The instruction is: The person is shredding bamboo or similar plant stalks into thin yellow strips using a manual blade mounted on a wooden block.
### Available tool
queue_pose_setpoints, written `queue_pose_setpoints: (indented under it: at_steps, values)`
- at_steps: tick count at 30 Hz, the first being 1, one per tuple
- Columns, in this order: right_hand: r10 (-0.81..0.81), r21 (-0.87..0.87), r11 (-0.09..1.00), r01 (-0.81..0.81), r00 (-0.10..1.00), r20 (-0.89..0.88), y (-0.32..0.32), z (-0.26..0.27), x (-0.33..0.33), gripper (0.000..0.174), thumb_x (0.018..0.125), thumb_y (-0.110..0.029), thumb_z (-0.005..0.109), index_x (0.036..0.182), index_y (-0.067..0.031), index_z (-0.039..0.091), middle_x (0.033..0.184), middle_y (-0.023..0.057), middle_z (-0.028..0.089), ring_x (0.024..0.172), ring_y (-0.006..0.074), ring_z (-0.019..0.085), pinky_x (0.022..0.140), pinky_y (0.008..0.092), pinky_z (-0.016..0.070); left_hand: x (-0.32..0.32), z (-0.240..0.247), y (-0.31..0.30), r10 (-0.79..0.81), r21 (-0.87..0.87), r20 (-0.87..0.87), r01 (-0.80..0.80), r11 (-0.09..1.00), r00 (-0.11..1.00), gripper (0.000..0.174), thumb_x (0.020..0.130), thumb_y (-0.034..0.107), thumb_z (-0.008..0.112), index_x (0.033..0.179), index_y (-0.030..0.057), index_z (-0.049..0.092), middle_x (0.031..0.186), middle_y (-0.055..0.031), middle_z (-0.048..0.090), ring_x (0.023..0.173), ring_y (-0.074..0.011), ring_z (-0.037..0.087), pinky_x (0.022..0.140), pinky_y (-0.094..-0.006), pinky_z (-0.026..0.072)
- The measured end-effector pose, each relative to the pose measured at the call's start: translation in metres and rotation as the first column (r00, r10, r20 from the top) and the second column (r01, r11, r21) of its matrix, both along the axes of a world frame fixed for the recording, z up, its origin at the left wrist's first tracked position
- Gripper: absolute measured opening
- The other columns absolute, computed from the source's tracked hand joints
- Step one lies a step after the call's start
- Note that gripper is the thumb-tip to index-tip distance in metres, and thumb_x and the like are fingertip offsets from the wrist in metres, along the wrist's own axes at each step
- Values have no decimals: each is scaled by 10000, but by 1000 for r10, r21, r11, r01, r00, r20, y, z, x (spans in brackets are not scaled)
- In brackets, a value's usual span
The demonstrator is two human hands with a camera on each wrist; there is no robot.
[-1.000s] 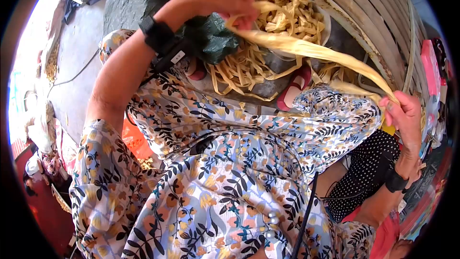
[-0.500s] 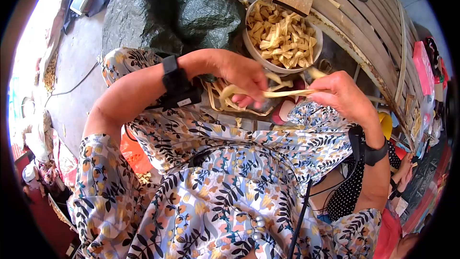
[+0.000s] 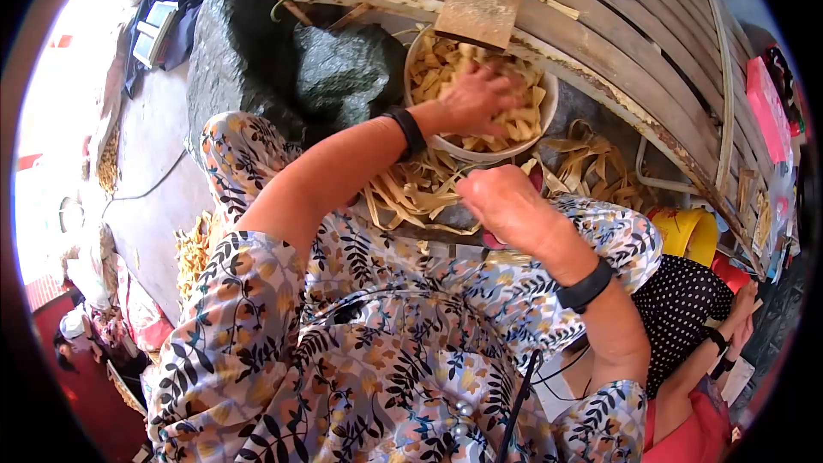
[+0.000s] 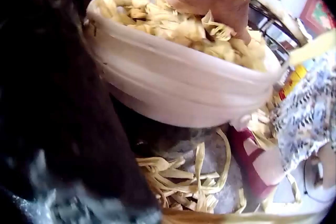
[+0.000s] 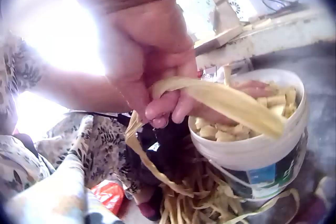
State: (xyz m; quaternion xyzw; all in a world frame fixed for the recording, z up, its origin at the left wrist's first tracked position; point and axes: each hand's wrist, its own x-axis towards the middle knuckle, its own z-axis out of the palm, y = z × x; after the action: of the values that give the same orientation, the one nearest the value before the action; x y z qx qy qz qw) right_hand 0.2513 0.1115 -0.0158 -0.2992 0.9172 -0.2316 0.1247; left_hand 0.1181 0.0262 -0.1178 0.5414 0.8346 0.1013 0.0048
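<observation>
In the upper middle of the head view, the left hand [image 3: 480,101] is in the mouth of a white bucket [image 4: 178,90], over many pale yellow pieces [image 3: 435,69]. Its fingers look spread and loose, although they are blurred; in the left wrist view their tips are hidden among the pieces, so I cannot tell if they touch one in particular.

The right hand [image 3: 507,207] is near the centre of the head view, a little below the bucket and apart from it. Its fingers are curled, and in the right wrist view they grasp a long yellow strip [image 5: 236,106] against the thumb. One end of this strip goes to the right, in front of the bucket as this camera sees it; the other part hangs down toward the lower left.

A loose heap of strips [image 3: 411,193] lies on the floor, below the bucket in the head view. A wooden block [image 3: 484,9] juts from the slatted bench [image 3: 600,60] at the upper right, above the far rim of the bucket. A dark green sheet [image 3: 351,69] is just to the left of the bucket. A yellow bucket [image 3: 690,231] stands at the right, and near it, at the lower right, is another person in dotted cloth [image 3: 686,304].
</observation>
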Motion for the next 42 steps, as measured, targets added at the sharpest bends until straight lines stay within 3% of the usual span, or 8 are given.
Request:
queue_pose_setpoints:
  at_steps: [10, 13, 22, 23, 25, 29, 37, 42]
  values:
    - [-170, -211, 959, 188, 981, 97, 21, 44, 0, 57, 652, -4, 541, 692, -31, 511, 662, 128, 540, 659, 285, 580, 571, 354, 467, -53, -54, -18, 138, 43, 389, -167, 985, 911, 570, 764, 445, 595, 1264, 275, 381, 694, -122, 608, 698, -265, 609, 670, -393, 453]
    - [-279, -238, 926, 293, 956, 90, 19, 52, -11, 75, 739, -68, 569, 740, -23, 508, 669, 136, 496, 644, 328, 526, 558, 404, 413, -58, -59, -14, 261, -195, 376, -200, 960, 889, 579, 746, 485, 598, 1234, 237, 413, 1160, -146, 475, 934, -325, 554, 758, -387, 466]
    - [-232, -78, 973, 218, 916, -329, 1, 12, -42, 27, 713, -59, 532, 728, -40, 545, 678, 106, 530, 713, 268, 554, 625, 365, 451, -19, 14, -15, 146, 73, -149, -136, 988, 978, 376, 808, 316, 534, 1161, 189, 539, 1223, -44, 475, 1095, -189, 445, 839, -294, 428]
    - [-213, -51, 977, 208, 911, -354, 0, 8, -42, 33, 707, -59, 528, 727, -41, 547, 680, 106, 534, 715, 266, 556, 627, 362, 455, -17, 25, -20, 119, 139, 260, -159, 977, 958, 369, 831, 338, 506, 1147, 151, 546, 1187, -54, 499, 1047, -181, 471, 842, -290, 426]
    - [-221, -20, 971, 237, 871, -439, -2, 0, -49, 17, 683, -69, 546, 687, -55, 554, 647, 100, 557, 669, 255, 582, 600, 354, 470, -15, 59, -31, -69, 226, 868, -266, 937, 492, 402, 879, 381, 451, 1119, 77, 561, 1115, -72, 548, 953, -165, 523, 848, -280, 421]
    - [-245, -45, 968, 248, 887, -391, 1, 14, -54, 89, 695, -171, 615, 686, -84, 597, 659, 117, 592, 606, 266, 598, 556, 363, 469, 12, 107, -59, -52, 14, 994, -362, 932, -94, 516, 903, 481, 358, 944, 14, 574, 740, -30, 547, 675, -98, 518, 624, -206, 440]
    - [-318, -193, 931, 309, 948, -15, 52, 16, -71, 82, 713, -136, 576, 756, -81, 617, 628, 125, 565, 618, 293, 568, 541, 366, 418, -7, 107, -106, -47, 158, 930, -279, 947, 365, 335, 855, 340, 553, 986, 35, 595, 591, 31, 480, 474, -11, 377, 395, -168, 257]
    - [-394, -198, 908, 369, 913, -106, 30, -8, -74, 94, 707, -59, 580, 800, -61, 596, 634, 147, 550, 614, 297, 557, 559, 368, 429, -3, 84, -77, -15, 279, 775, -321, 905, 632, 224, 820, 131, 567, 994, -10, 568, 733, -81, 621, 585, -94, 571, 531, -237, 460]
